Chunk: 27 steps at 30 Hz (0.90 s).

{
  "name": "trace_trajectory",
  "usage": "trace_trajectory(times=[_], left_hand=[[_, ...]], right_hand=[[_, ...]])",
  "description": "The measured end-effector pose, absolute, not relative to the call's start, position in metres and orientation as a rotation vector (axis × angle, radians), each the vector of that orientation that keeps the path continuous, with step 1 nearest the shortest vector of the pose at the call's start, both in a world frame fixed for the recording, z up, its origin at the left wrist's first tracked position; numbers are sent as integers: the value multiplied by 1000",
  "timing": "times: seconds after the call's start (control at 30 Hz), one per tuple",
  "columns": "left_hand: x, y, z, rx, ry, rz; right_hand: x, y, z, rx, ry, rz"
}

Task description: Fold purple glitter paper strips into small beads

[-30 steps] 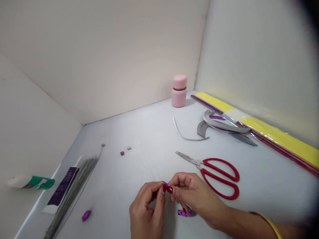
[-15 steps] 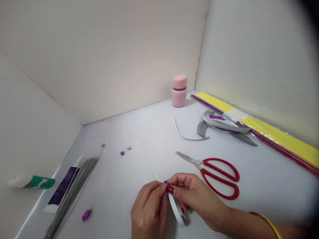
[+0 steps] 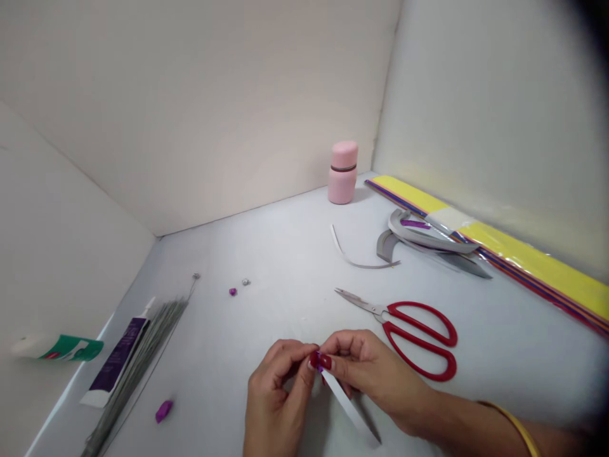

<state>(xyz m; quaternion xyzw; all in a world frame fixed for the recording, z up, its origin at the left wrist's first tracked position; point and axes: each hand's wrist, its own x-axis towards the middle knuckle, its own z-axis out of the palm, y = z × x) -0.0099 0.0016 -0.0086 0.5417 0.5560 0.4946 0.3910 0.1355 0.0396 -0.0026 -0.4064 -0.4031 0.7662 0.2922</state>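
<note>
At the near middle of the table, my left hand (image 3: 283, 390) and my right hand (image 3: 368, 368) meet with fingertips pinched together. Between them is a narrow paper strip (image 3: 349, 409), white on the side facing me, with a small purple folded part (image 3: 320, 360) at its upper end. My fingers partly cover that fold. From the pinch the strip's loose tail slants down to the right, under my right hand. Red-handled scissors (image 3: 421, 339) lie just beyond my right hand, blades pointing left, touched by neither hand.
A purple tube (image 3: 118, 358), a bundle of thin wires (image 3: 137, 374) and a green-and-white tube (image 3: 71, 348) lie left. Small purple pieces (image 3: 164, 411) and a silver piece (image 3: 245, 282) sit mid-table. Curled grey strips (image 3: 423, 238), a pink flask (image 3: 342, 172) and packaged coloured sheets (image 3: 495, 244) are farther back.
The strip's tail has swung out straighter and farther to the lower right. My left thumb has moved up against the purple fold; my right hand has hardly moved.
</note>
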Motion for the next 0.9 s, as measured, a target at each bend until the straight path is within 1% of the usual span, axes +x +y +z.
trace_trajectory(times=[0.13,0.27,0.4,0.5,0.7,0.9], left_hand=[[-7,-1,-8,1282,1474,1264],[-3,-3,-9,1291,1558,1352],[0,-5,-9,1310,1539,1382],[0,-4,-8,1156,1552,1348],[-1,2,-9,657,1514,1287],[0,3,-8,631,1488,1316]], right_hand=[[135,40,-5,-1024,-1081,2094],[133,40,-5,-1133,-1121,2077],[133,41,-3,-1135,-1147,2051],[134,40,-3,-1161,-1199,2012],[135,38,-4,-1081,-1355,1890],[137,39,-1,-1082,-1484,1807]])
